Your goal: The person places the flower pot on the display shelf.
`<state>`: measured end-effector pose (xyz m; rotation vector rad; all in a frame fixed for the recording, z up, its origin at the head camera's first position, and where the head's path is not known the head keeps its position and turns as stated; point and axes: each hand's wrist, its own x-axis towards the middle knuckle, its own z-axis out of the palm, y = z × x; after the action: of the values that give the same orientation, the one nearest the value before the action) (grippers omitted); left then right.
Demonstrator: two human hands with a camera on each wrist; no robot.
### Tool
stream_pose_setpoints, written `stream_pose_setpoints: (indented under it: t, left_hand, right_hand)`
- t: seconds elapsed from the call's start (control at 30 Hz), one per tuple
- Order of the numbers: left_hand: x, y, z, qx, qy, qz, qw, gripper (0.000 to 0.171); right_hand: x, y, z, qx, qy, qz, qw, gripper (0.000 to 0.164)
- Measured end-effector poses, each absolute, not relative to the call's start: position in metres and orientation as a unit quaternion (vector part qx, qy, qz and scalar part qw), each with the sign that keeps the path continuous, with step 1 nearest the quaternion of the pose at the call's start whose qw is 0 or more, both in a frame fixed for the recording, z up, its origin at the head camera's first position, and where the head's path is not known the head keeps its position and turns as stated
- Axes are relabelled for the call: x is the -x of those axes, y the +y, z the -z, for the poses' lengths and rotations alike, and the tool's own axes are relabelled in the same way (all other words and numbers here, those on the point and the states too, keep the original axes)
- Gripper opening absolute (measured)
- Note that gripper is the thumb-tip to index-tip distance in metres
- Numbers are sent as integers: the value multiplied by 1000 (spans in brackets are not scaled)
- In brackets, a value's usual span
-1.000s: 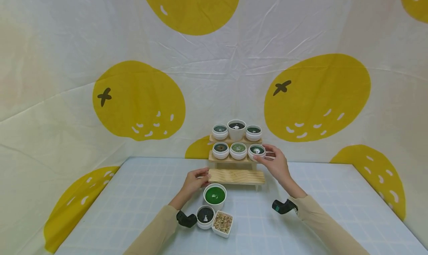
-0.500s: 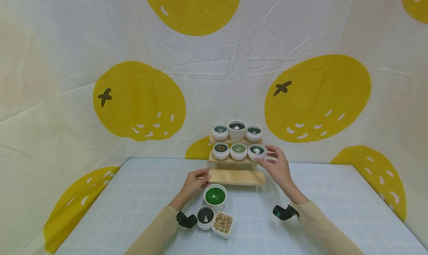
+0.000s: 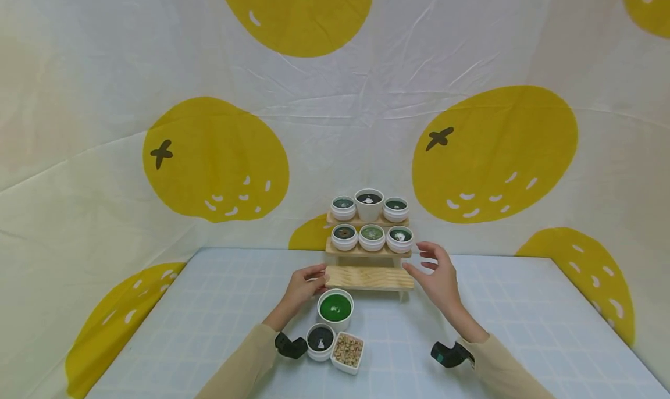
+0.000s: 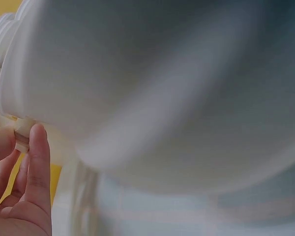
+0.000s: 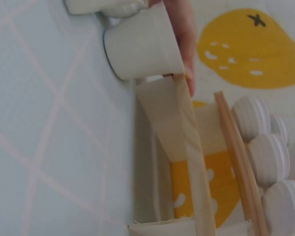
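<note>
A three-step wooden riser stand stands at the back of the table, its lowest shelf bare. My left hand pinches the left end of that shelf between thumb and fingers; the left wrist view shows the gripped wooden end close up. To the right of the stand, my right hand hovers with fingers spread and nothing in them. Just up and left of it sits a white bowl with dark contents and a pale topping, on the middle shelf beside two similar bowls. A taller cup stands between two bowls on the top shelf.
In front of the stand, close by the left forearm, stand a white cup of green, a white bowl of black and a square white dish of chopped nut-like bits. A lemon-print cloth hangs behind the table.
My right hand has come away from the right bowl on the middle shelf, moving down and to the right. My left hand keeps its pinch on the lowest shelf.
</note>
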<state>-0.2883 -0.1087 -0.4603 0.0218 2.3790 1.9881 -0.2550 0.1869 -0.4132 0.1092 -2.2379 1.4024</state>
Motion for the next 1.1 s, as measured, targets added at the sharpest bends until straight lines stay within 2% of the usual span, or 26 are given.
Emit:
stream_pose_setpoints:
  t: [0.17, 0.67, 1.1]
  left_hand:
    - [288, -109, 460, -9, 765, -644, 21, 39]
    - [288, -109, 460, -1, 769, -639, 20, 37]
    - [288, -108, 460, 3, 767, -641, 15, 36]
  right_hand:
    - [243, 183, 421, -49, -820, -520, 235, 54]
    - [213, 164, 442, -74, -818, -549, 153, 56]
    - [191, 149, 458, -91, -794, -600, 27, 61]
